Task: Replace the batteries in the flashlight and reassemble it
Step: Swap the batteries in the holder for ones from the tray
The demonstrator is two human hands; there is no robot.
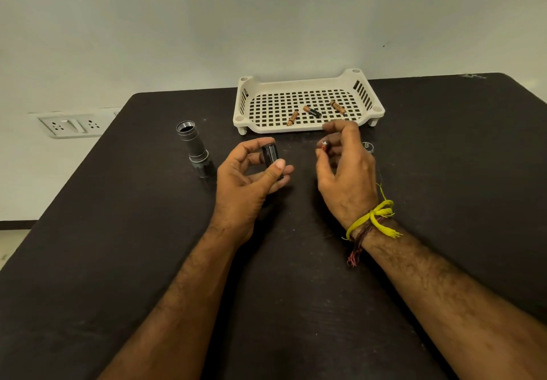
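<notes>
My left hand (248, 172) grips a black cylindrical battery holder (270, 154) between thumb and fingers, above the table. To its right, my right hand (344, 166) pinches a small red battery (324, 146) at the fingertips, a short gap from the holder. The grey flashlight body (194, 148) stands on its head at the left, its threaded open end facing up. The flashlight's tail cap (368, 147) lies on the table just behind my right hand, partly hidden.
A cream perforated tray (245, 107) sits at the back of the dark table (118, 231), with three batteries (312, 111) lying in it. A wall socket plate (72, 125) is at the far left, beyond the table's edge.
</notes>
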